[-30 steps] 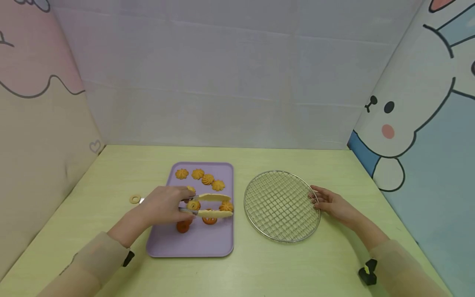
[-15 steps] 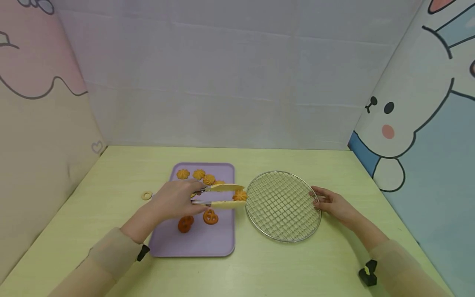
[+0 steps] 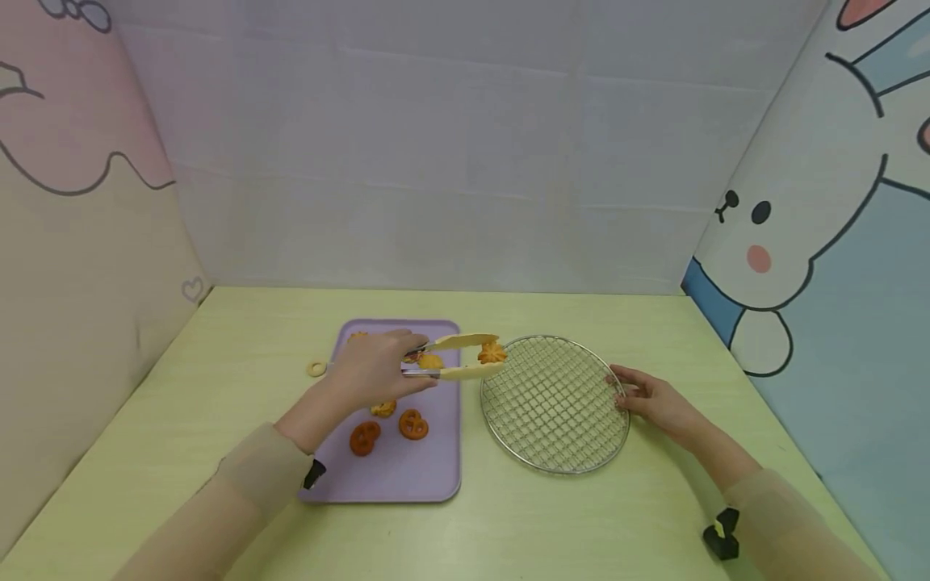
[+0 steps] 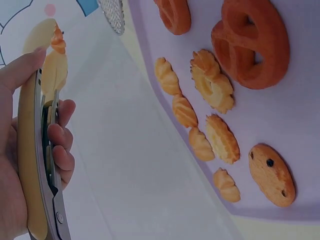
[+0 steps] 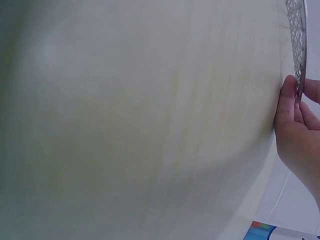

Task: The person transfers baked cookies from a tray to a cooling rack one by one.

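Note:
My left hand grips metal tongs with cream-coloured tips. Between those tips a golden, star-shaped piped cookie is held up, near the rack's far left rim in the head view. Thumb and fingers wrap the tong arms in the left wrist view. My right hand pinches the right rim of a round wire rack; the right wrist view shows fingers on both faces of the rim. Under my left arm lies a purple tray, partly hidden by hand and sleeve.
Pretzels and several piped cookies lie on the tray, along with an oval cookie with dark spots. A pale yellow table carries everything. Walls with cartoon drawings enclose its back and sides.
My left hand has moved away from me and rightward, lifting the star-shaped cookie in the tongs off the tray toward the rack. My right hand and the rack have stayed nearly still.

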`<state>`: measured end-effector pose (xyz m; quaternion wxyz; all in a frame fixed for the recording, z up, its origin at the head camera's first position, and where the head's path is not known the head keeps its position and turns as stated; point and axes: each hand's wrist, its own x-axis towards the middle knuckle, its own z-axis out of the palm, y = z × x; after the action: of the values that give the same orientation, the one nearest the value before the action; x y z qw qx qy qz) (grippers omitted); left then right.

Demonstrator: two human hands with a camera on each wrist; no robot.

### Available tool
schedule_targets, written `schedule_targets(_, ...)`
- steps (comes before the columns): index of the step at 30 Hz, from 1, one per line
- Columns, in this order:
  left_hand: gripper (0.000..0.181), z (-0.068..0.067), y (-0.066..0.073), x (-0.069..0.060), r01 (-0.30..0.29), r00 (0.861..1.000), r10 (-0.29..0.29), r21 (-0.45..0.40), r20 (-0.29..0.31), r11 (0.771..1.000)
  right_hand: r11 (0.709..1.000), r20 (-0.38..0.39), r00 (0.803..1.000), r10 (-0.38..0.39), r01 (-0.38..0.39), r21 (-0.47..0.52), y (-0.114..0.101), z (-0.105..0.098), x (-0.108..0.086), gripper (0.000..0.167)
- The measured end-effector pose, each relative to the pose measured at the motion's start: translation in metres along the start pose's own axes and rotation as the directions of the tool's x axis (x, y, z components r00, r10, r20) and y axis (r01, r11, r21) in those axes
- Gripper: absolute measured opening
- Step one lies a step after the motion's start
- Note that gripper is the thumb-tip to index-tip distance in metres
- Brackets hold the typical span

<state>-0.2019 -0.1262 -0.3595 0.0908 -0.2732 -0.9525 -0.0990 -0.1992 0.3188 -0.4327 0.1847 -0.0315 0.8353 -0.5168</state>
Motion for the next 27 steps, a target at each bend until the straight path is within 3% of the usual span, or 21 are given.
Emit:
schedule_targets(5, 0.063, 0.005, 0.008, 0.015, 0.005, 1.000, -0.004, -0.030, 0.031, 1.000, 0.999, -0.013, 1.000, 0.006, -0.006, -0.038, 0.001, -0.002, -0.001, 0.066)
schedule_targets(12, 0.055, 0.018, 0.016, 0.034, -0.035, 0.999, 0.034, -0.057, -0.021, 0.998, 0.998, -0.008, 1.000, 0.012, -0.013, -0.062, 0.001, -0.002, 0.001, 0.065)
schedule_targets(27, 0.055, 0.036, 0.036, 0.065, -0.090, 0.996, 0.091, -0.012, 0.017, 0.996, 0.999, 0.034, 0.999, -0.012, 0.013, -0.039, 0.002, -0.003, 0.004, 0.067)
